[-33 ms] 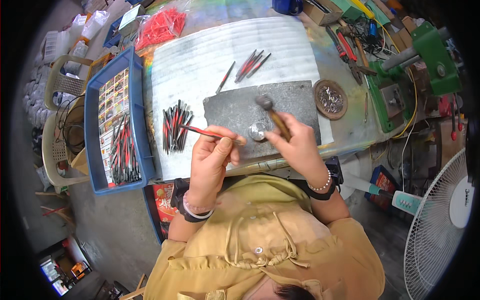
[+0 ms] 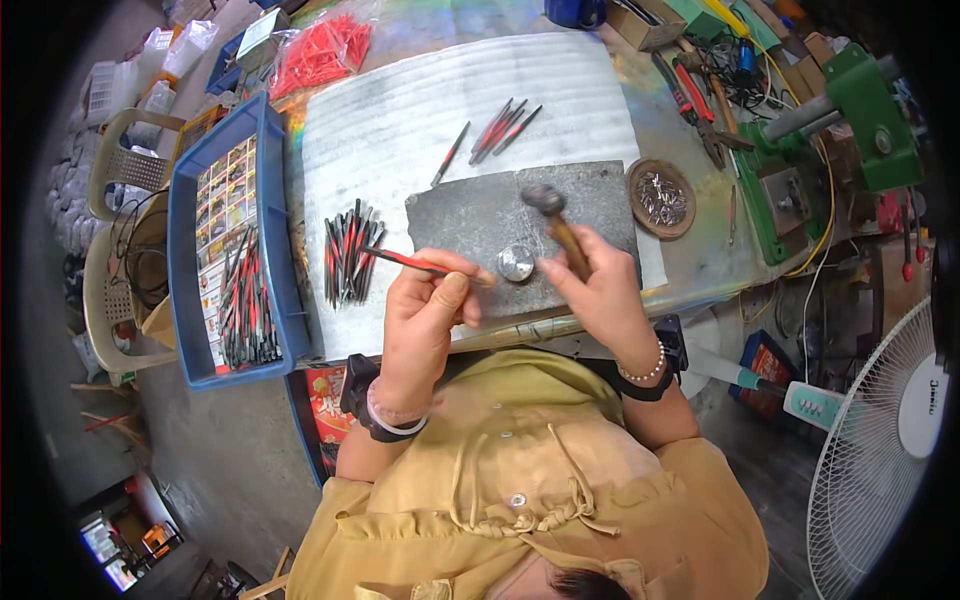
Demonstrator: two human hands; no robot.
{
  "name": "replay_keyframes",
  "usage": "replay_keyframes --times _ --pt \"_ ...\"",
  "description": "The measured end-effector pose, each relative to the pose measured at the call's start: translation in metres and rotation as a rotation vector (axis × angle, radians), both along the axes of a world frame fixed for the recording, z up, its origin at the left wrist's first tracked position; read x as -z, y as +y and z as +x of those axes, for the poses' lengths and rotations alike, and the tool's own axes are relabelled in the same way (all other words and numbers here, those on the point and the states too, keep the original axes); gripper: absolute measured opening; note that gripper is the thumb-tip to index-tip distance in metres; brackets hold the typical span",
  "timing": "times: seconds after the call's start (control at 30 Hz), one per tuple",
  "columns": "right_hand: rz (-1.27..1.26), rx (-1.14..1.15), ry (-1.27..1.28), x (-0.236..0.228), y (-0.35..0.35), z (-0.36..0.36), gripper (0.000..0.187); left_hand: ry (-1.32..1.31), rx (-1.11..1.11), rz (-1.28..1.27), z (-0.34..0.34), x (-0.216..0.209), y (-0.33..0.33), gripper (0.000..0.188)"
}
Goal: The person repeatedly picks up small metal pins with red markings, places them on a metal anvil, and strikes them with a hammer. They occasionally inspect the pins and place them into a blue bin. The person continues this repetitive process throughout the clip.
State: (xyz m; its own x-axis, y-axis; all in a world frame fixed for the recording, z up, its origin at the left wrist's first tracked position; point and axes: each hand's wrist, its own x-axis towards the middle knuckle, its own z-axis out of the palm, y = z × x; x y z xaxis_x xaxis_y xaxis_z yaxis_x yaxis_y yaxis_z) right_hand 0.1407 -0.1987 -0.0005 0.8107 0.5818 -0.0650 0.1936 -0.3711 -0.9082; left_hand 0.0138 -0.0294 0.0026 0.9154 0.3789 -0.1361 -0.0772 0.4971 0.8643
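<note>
My left hand (image 2: 428, 312) pinches a slender red-and-black rod (image 2: 405, 262), its near end pointing right toward a shiny round metal disc (image 2: 516, 263). That disc rests on a dark grey slab (image 2: 455, 215) at the table's near edge. Closed round the wooden handle of a hammer (image 2: 543, 199) is my right hand (image 2: 603, 300); the hammer's head hangs over the slab, apart from the disc. Left of my left hand lies a bunch of similar rods (image 2: 350, 255). Several more rods (image 2: 497, 130) lie beyond the slab on the white foam sheet (image 2: 385, 120).
A blue tray (image 2: 285, 250) with many rods stands left. Right of the slab sits a round dish (image 2: 635, 180) of small metal pieces. Pliers (image 2: 690, 100) and a green press (image 2: 860, 130) are farther right. A bag of red pieces (image 2: 320, 52) lies far left; a fan (image 2: 890, 450) stands near right.
The hammer's head and my right hand have shifted slightly right, uncovering more of the metal disc. My left hand and its rod have barely moved.
</note>
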Motion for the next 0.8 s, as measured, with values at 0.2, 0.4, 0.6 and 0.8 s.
replay_keyframes --times 0.2,0.4,0.6,0.8 --pt "0.141 0.084 0.200 0.016 -0.014 0.005 0.025 0.120 0.062 0.352 0.020 0.004 -0.004 0.008" --pt "0.181 0.051 0.180 0.018 -0.016 0.006 0.024 0.164 0.049 0.482 0.028 0.008 -0.009 0.006" --pt "0.168 0.011 0.188 0.015 -0.016 0.007 0.019 0.110 0.019 0.607 0.030 0.008 -0.014 0.005" --pt "0.165 0.002 0.172 0.015 -0.016 0.007 0.018 0.102 0.023 0.704 0.032 0.006 -0.015 0.004"
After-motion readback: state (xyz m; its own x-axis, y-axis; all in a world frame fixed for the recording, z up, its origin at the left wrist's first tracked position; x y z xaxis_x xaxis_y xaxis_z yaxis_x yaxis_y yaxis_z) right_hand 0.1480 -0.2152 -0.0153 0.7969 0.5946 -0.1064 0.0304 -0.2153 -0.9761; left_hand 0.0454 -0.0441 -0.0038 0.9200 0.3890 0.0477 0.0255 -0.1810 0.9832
